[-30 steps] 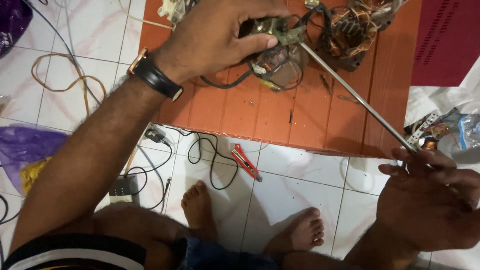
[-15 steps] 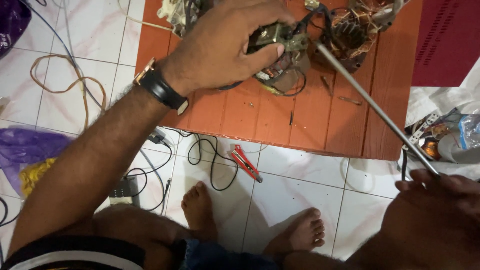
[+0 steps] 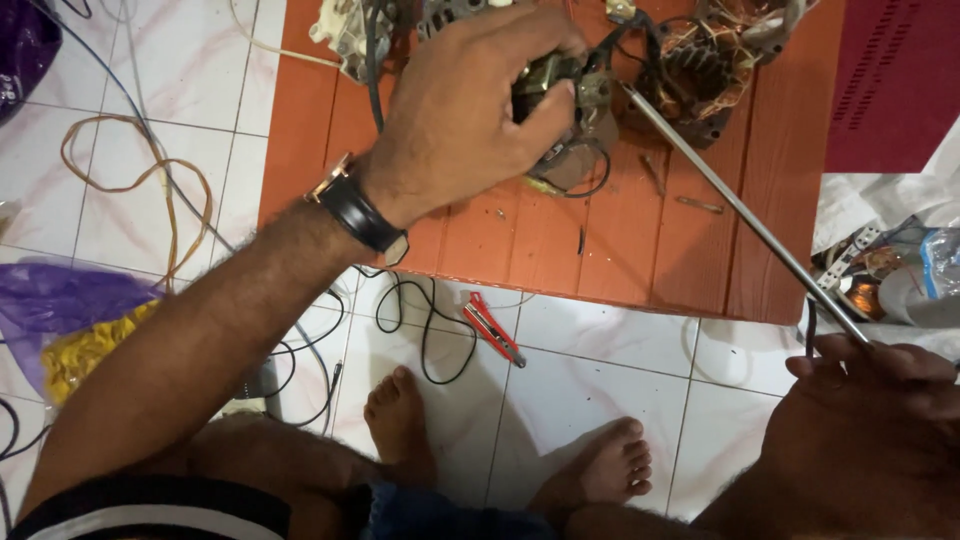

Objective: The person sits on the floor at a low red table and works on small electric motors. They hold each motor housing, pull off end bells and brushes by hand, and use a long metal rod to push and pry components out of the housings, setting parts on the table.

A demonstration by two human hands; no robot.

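Note:
My left hand (image 3: pixel 470 100), with a black wristwatch (image 3: pixel 360 210), grips a small metal motor part (image 3: pixel 570 95) with black wires on an orange-red wooden board (image 3: pixel 640 250). My right hand (image 3: pixel 870 400) at the lower right holds the near end of a long thin metal rod (image 3: pixel 740 210). The rod slants up to the left and its far tip meets the motor part. Beside it lies a coil assembly with copper windings (image 3: pixel 700 70).
A red-handled cutter (image 3: pixel 492 327) and black cables (image 3: pixel 420 320) lie on the white tiled floor by my bare feet (image 3: pixel 500 440). Orange wire loops (image 3: pixel 130 190) and a purple bag (image 3: pixel 60 310) sit left. Clutter and a plastic bottle (image 3: pixel 920 280) lie right.
My left hand has shifted its grip over the motor part. My right hand moved slightly lower and right along with the rod's near end.

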